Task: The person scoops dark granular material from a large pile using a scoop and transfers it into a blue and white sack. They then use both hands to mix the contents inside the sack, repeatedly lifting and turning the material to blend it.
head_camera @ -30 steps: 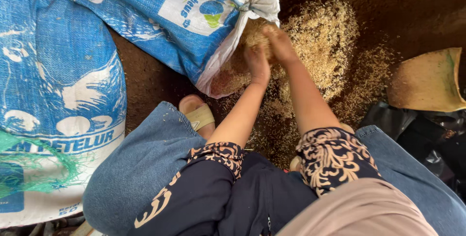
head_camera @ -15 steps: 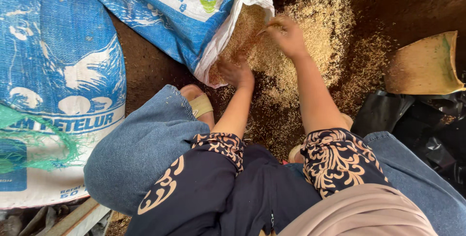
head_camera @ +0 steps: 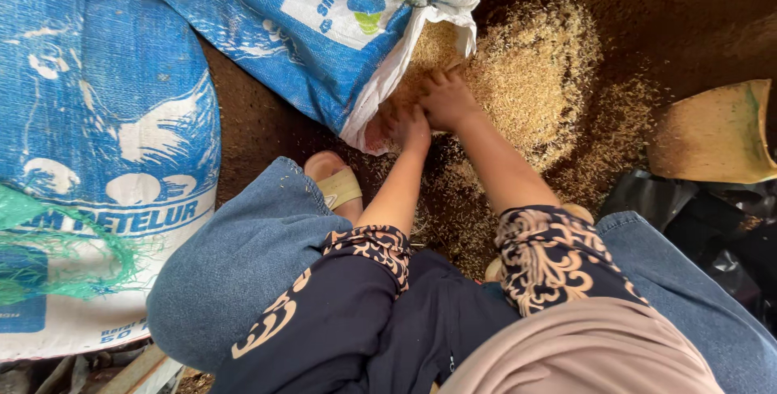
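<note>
A blue woven sack [head_camera: 307, 29] lies on its side, its white-lined mouth facing a pile of tan grain husks [head_camera: 534, 78] on the dark earth floor. My left hand [head_camera: 409, 128] is at the lower lip of that mouth, with its fingers hidden among the lining and the grain. Right beside it, my right hand [head_camera: 449, 102] rests palm down on the husks at the opening, fingers spread. My forearms come out of dark patterned sleeves, and I squat with denim-covered knees on either side.
A second, fuller blue and white sack [head_camera: 97, 143] fills the left side. My sandalled foot [head_camera: 336, 183] stands just below the sack's mouth. A yellowish scoop [head_camera: 720, 135] lies at the right edge above crumpled black plastic [head_camera: 712, 232].
My right hand reached out over the husk pile half a second ago and has now drawn back to the sack's mouth beside my left hand, which stayed at the lip.
</note>
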